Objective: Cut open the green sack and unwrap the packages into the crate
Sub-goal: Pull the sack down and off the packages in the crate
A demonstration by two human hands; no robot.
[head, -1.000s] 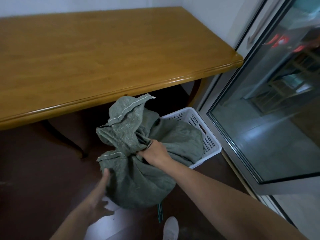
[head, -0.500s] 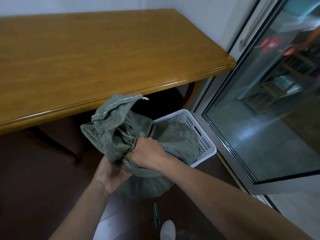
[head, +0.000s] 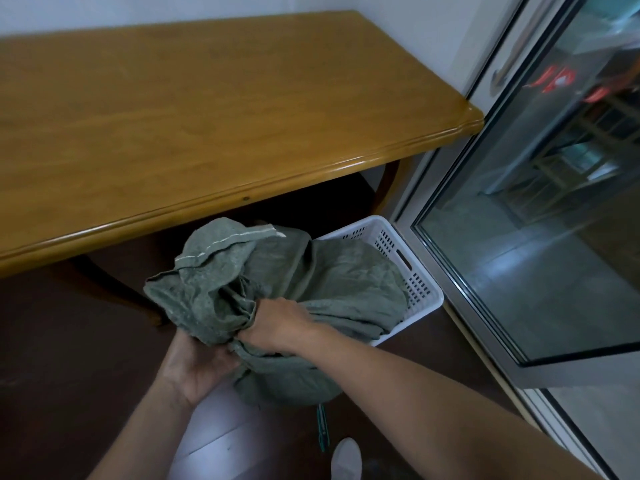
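The green woven sack (head: 332,282) lies bunched on the floor, its far part draped into the white perforated crate (head: 415,271). Its loose mouth with a white stitched hem flops up and to the left. My right hand (head: 280,323) grips the gathered neck of the sack from above. Palm up under the same bunch of cloth, my left hand (head: 197,365) cups and holds it. No packages show; the sack hides its contents. A green-handled cutter (head: 322,431) lies on the floor just below the sack.
A wooden table (head: 207,116) stands over the sack, its front edge close above. A glass sliding door (head: 536,237) with a metal frame runs along the right. My white shoe tip (head: 346,459) is near the cutter. Dark floor spreads to the left.
My left hand came in from the open floor and took hold under the sack's neck beside my right hand. The sack's mouth flopped over to the left.
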